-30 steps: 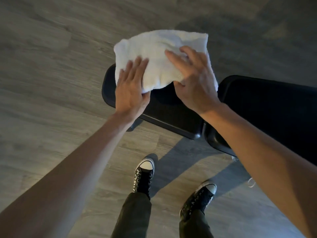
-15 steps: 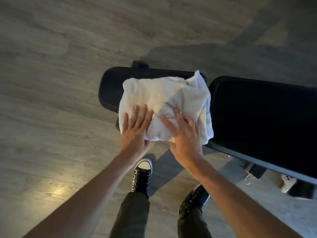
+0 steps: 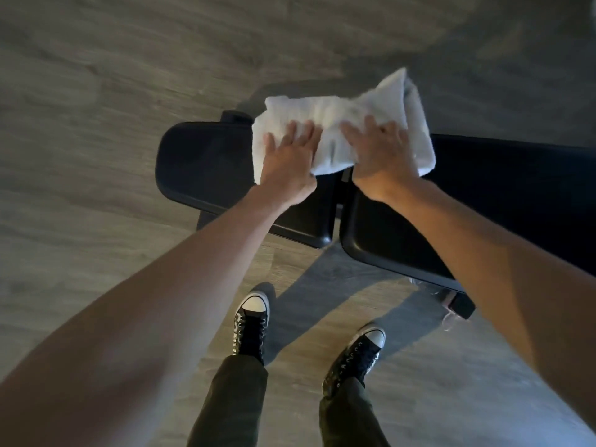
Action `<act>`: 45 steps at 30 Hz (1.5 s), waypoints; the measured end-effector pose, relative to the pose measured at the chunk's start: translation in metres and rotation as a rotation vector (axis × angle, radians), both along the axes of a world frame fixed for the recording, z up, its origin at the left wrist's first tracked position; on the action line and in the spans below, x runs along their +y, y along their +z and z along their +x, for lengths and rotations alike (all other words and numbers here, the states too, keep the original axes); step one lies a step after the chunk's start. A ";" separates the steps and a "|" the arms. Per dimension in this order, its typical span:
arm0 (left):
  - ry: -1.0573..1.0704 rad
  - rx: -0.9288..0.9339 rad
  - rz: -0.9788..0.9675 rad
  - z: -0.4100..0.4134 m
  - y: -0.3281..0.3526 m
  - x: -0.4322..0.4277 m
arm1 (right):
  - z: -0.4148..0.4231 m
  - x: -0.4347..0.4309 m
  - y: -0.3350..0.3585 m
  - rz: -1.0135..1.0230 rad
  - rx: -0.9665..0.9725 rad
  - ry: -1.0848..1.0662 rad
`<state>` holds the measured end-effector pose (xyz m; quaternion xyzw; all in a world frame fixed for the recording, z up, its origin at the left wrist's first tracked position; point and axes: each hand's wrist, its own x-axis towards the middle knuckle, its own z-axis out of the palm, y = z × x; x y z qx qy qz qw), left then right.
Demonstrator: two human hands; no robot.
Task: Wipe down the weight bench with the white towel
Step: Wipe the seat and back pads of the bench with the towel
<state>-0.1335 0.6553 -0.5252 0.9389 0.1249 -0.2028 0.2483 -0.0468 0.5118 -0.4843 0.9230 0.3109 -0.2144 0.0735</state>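
Two hands are pressing flat on the white towel (image 3: 342, 133), which is lying bunched on the black weight bench (image 3: 206, 166), over the gap between its two pads. Left hand (image 3: 290, 156) is lying with fingers spread wide. Right hand (image 3: 380, 153) is lying spread too. Two black sneakers (image 3: 251, 324) are standing on the grey wood floor (image 3: 96, 91) near the bench.

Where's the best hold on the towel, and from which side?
Take the white towel by its bunched right end, which sticks up past the far edge of the weight bench. Come from above and the right: that loose fold probably pinches easily, while the middle lies flat under the left hand and right hand.
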 end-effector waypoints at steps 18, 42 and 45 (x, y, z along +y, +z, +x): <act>0.064 -0.253 -0.094 -0.035 0.036 -0.102 | -0.069 -0.109 0.047 0.408 -0.176 -0.214; -0.020 -0.104 0.090 -0.078 0.010 -0.193 | -0.119 -0.195 0.020 0.278 -0.110 -0.253; -0.023 -0.103 0.074 -0.095 0.013 -0.200 | -0.137 -0.205 0.017 0.380 -0.138 -0.295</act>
